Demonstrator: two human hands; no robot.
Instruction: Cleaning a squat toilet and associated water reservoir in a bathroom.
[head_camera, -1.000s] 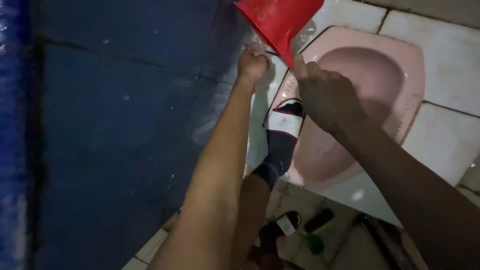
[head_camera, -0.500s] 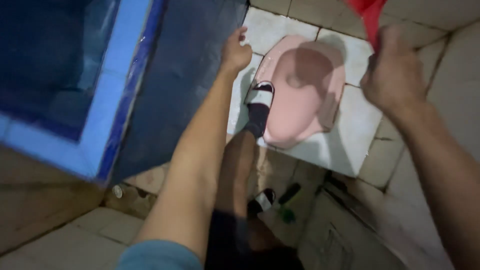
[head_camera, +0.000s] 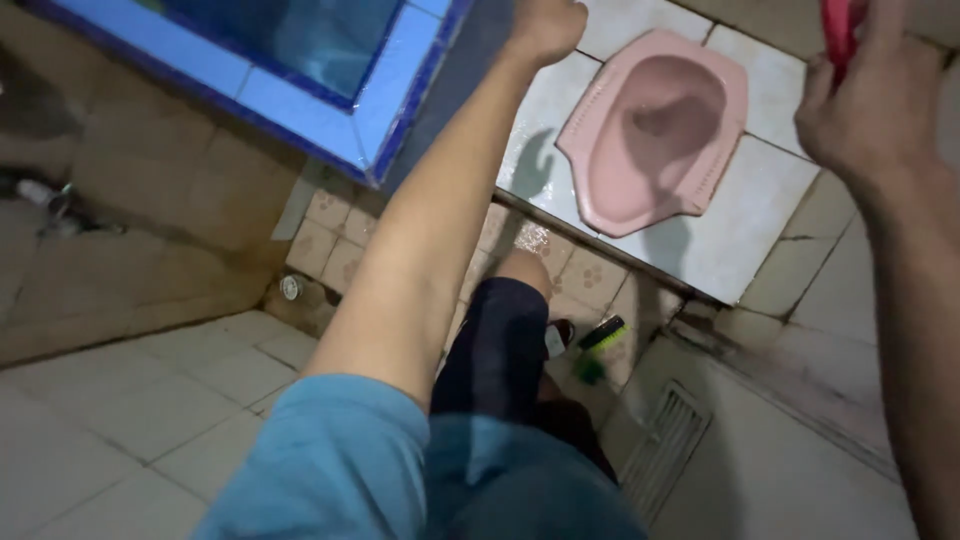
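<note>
From the head camera, the right hand (head_camera: 875, 110) is raised at the upper right, its grip closed around the handle of a red scoop (head_camera: 838, 35), of which only a sliver shows at the frame's top edge. The left hand (head_camera: 545, 28) is a closed fist holding nothing, pressed near the corner of the blue-tiled water basin (head_camera: 330, 110), just beside the pink squat toilet (head_camera: 655, 130) on its raised white-tiled step (head_camera: 735, 235). A green-handled brush (head_camera: 598, 345) lies on the lower floor by the person's foot. To do this well, I would keep the scoop level, keep the left hand braced against the basin, and step carefully, since the tiles look wet.
</note>
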